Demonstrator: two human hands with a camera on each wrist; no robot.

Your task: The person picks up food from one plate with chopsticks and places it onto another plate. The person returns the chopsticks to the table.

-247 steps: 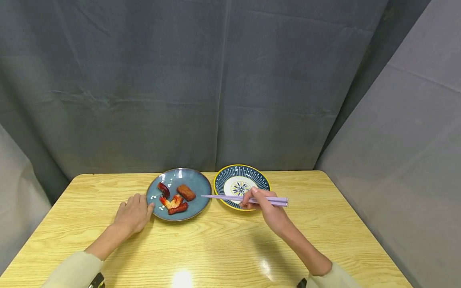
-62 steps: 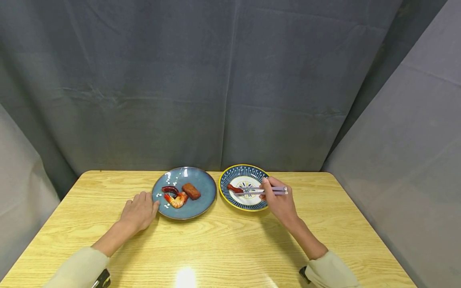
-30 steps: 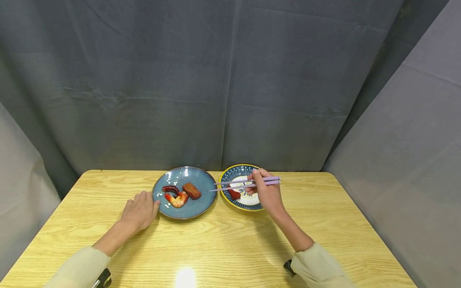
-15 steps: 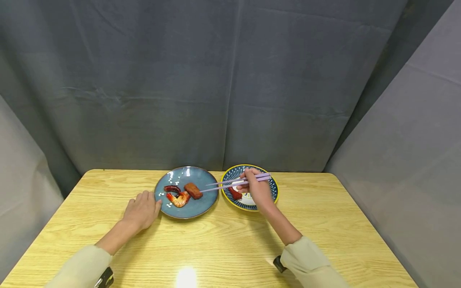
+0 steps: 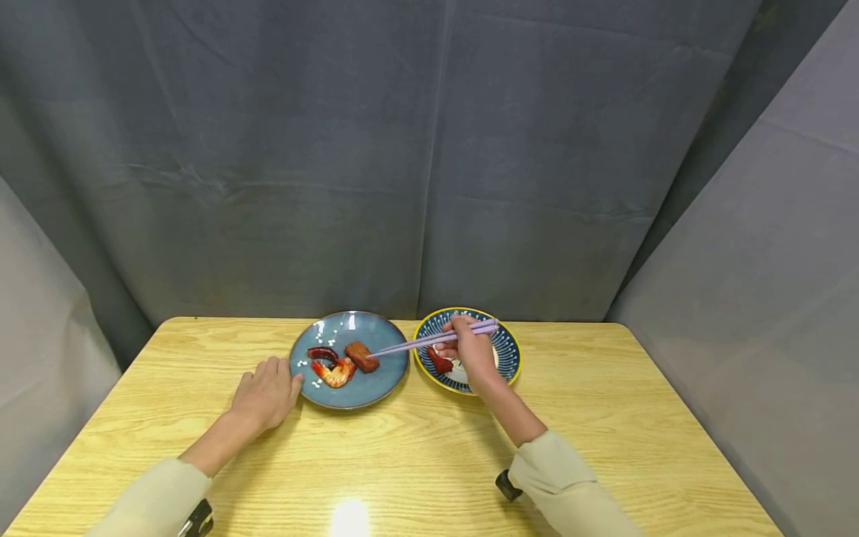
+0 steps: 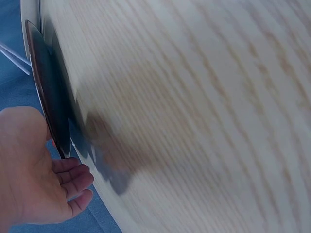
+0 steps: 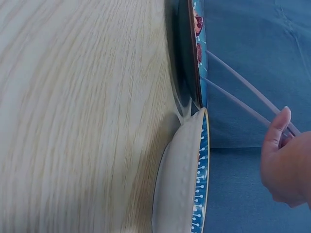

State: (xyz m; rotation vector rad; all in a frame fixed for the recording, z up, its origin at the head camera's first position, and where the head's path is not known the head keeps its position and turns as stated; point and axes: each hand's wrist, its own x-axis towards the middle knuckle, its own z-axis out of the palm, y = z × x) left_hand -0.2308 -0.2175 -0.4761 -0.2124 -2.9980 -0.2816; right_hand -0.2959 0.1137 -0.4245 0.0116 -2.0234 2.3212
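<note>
My left hand (image 5: 267, 394) is at the left rim of a blue plate (image 5: 385, 384); its thumb lies over the rim, its fingers outside it. On the plate are a brown rectangular meat piece (image 5: 360, 355), an orange-red shrimp (image 5: 333, 373) and a dark red curved piece (image 5: 323, 353). My right hand (image 5: 472, 352), above the patterned bowl, holds lilac chopsticks (image 5: 419, 342) pointing left, their tips right at the meat piece in the head view. In the right wrist view the two sticks spread apart. A reddish-brown food piece (image 5: 439, 362) lies in the yellow-rimmed bowl (image 5: 508, 354), partly hidden by the hand.
Both dishes stand side by side near the back edge of a pale wooden table (image 5: 403, 455). Grey curtains (image 5: 268, 149) hang behind and at both sides. The bowl's white outer wall (image 7: 177, 179) rises close under my right hand.
The reddish-brown piece went from the blue plate to the bowl and was let go. Since then my right hand has moved left, bringing the chopsticks to the meat piece. My left hand stays at the rim.
</note>
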